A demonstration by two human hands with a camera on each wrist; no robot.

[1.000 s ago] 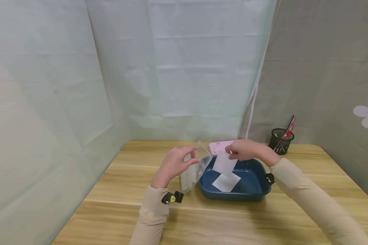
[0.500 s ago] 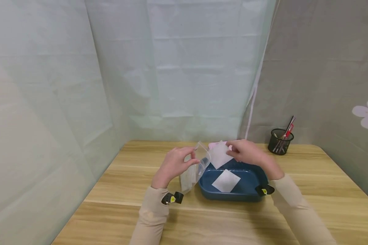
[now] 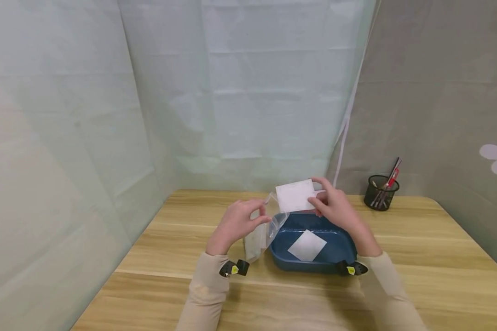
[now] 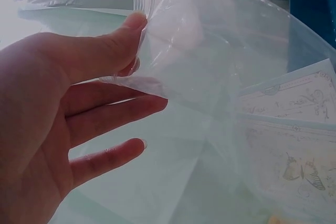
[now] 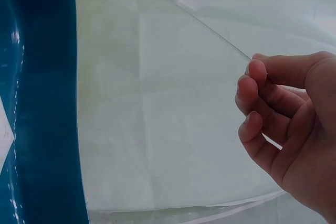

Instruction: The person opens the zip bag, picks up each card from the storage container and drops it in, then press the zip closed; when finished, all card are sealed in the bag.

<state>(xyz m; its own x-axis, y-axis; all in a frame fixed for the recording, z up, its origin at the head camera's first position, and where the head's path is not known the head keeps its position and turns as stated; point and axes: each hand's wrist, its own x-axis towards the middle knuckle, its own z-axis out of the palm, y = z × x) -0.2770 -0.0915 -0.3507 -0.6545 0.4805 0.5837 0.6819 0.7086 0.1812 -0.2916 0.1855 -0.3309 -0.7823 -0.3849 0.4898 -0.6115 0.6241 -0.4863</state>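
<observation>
My left hand point(image 3: 236, 225) pinches the lip of a clear zip bag point(image 3: 254, 241) between thumb and forefinger, its other fingers loosely spread in the left wrist view. Inside the bag show paper cards point(image 4: 302, 156) printed with script and a butterfly. My right hand point(image 3: 341, 209) pinches a white paper card point(image 3: 294, 196) by its right edge, raised above the far rim of a dark blue tray point(image 3: 286, 264) and close to the bag's mouth. In the right wrist view that card appears nearly edge-on. Another white card point(image 3: 307, 246) lies flat in the tray.
A black mesh pen cup point(image 3: 381, 197) with pens stands at the back right of the wooden table point(image 3: 170, 276). Pale cloth curtains point(image 3: 252, 115) rise behind and beside the table. The bag stands against the tray's left side.
My right hand has lifted its card up from inside the tray and turned it so its broad face shows beside the bag's mouth. My left hand and the bag have hardly moved.
</observation>
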